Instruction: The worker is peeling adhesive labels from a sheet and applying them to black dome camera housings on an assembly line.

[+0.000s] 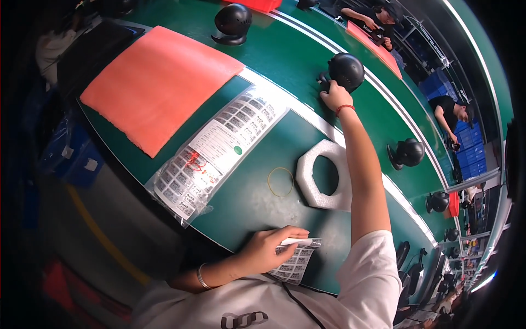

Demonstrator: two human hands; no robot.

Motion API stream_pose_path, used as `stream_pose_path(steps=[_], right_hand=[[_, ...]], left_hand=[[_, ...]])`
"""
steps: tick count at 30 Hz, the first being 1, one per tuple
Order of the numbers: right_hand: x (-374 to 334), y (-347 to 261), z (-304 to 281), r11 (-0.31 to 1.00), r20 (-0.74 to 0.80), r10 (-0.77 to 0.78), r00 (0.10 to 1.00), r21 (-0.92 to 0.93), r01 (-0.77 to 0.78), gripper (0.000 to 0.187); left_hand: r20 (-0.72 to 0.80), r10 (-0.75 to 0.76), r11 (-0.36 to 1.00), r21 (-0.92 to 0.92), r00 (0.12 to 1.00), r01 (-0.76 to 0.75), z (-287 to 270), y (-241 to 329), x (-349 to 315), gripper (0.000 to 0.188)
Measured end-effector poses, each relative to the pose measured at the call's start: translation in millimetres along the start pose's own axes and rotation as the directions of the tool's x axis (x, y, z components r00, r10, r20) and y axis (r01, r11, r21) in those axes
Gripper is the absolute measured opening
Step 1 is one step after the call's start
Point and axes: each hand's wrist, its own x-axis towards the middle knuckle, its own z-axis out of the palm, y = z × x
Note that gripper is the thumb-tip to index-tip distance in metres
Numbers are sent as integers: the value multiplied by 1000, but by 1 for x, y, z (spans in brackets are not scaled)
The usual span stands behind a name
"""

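Observation:
My right hand reaches far out over the green belt and touches the base of a round black camera-like device. A red band circles that wrist. My left hand rests near the table's front edge, its fingers pressing on a small white sheet of printed labels. Between my arms lie a white foam ring and a yellow rubber band.
A clear bag of label sheets lies beside an orange foam mat. More black devices ride the belt. Other people work at the far right. Blue crates stand left, below the table.

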Motion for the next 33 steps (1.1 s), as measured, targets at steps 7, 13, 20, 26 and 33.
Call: stream_pose_path(steps=[7,13,20,26,33], right_hand=[[-17,56,-35,862,-259,-219,941,-504,62,10],[-103,56,-109,940,-424,-339,840,-109,324,29],[-249,25,-163,740,-328,-192,925,571,356,23],[-292,11,-144,626,-105,-158,982,759,182,21],[-330,-8,-119,790,-450,89,889,576,212,41]], left_hand=[[-12,26,1000,-8,1000,-26,0,0,4,26],[-27,49,999,-10,998,-49,-1,1,6,26],[-71,-1,998,-57,997,-3,1,0,1,37],[-73,-33,991,-129,997,23,1,-2,2,46],[-104,-27,983,-183,994,7,1,-4,-1,47]])
